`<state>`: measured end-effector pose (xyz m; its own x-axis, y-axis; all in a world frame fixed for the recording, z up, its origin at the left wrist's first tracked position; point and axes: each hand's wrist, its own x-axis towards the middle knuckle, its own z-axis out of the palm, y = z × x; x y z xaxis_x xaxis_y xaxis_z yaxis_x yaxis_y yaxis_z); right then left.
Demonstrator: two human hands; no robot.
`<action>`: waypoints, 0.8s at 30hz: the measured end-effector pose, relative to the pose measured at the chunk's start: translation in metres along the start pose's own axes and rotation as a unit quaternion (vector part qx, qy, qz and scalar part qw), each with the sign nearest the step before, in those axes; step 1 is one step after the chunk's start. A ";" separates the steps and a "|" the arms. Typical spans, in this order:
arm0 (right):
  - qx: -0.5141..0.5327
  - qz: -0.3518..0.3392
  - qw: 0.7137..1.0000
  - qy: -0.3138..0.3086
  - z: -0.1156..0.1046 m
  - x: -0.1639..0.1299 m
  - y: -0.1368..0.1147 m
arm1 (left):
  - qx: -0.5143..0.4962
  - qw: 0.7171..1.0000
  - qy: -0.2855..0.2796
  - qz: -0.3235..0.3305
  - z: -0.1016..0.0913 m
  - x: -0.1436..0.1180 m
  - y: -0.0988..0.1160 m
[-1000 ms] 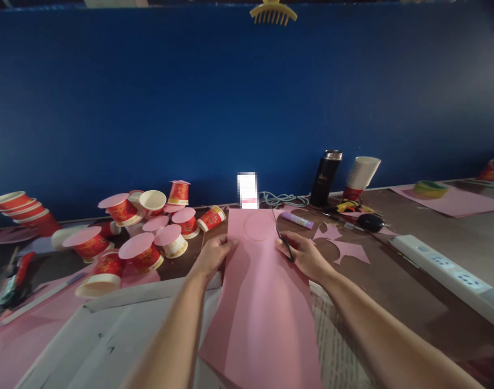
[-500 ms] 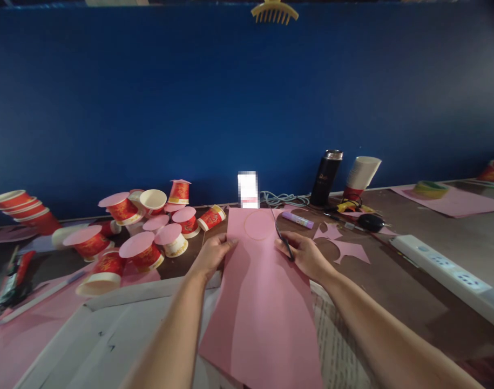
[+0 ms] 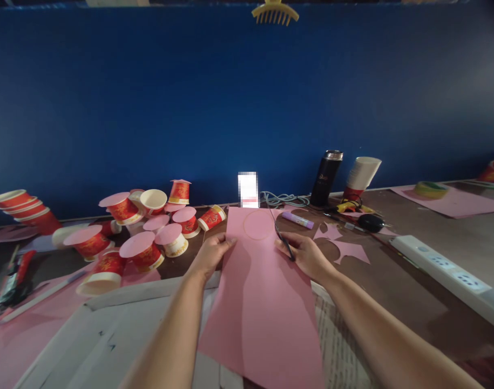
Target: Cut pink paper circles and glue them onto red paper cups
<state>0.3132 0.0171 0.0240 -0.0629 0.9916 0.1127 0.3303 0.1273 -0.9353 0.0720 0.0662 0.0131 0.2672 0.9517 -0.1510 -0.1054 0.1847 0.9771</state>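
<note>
A long sheet of pink paper [image 3: 266, 308] hangs between my hands, with a circle outline [image 3: 258, 225] drawn near its far end. My left hand [image 3: 212, 254] pinches the sheet's left edge between thumb and fingers. In my right hand [image 3: 305, 254] is a pair of dark scissors [image 3: 285, 241], its blades pointing away from me along the paper's right edge, near the circle. Part of the scissors' handle is hidden by the fingers, which also lie against the sheet.
At left are several red paper cups [image 3: 143, 254], some topped with pink discs. Beyond my right hand lie a purple glue stick [image 3: 297, 220] and pink scraps [image 3: 352, 251]. A black flask [image 3: 326, 178], stacked cups [image 3: 362, 175] and a white power strip [image 3: 445, 273] stand or lie at right.
The sheet has shifted very slightly to the left at its far end. Both hands keep nearly the same place and grip.
</note>
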 end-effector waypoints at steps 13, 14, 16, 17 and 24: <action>0.016 -0.012 1.000 -0.020 -0.003 0.001 0.003 | 0.012 1.000 0.016 0.017 -0.006 0.006 -0.005; 0.012 -0.014 1.000 -0.020 -0.004 0.001 0.003 | 0.012 1.000 0.015 0.015 -0.006 0.006 -0.005; 0.004 -0.018 1.000 -0.017 -0.004 0.001 0.003 | 0.010 1.000 0.013 0.014 -0.006 0.006 -0.005; 0.000 -0.020 1.000 -0.017 -0.004 0.001 0.003 | 0.009 1.000 0.011 0.014 -0.006 0.006 -0.005; -0.006 -0.032 0.999 -0.023 -0.006 0.001 0.000 | 0.002 1.000 0.015 0.006 -0.005 0.004 -0.004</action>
<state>0.3190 0.0179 0.0258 -0.1280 0.9794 0.1563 0.3363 0.1911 -0.9222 0.0684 0.0711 0.0080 0.2379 0.9607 -0.1432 -0.1048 0.1720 0.9795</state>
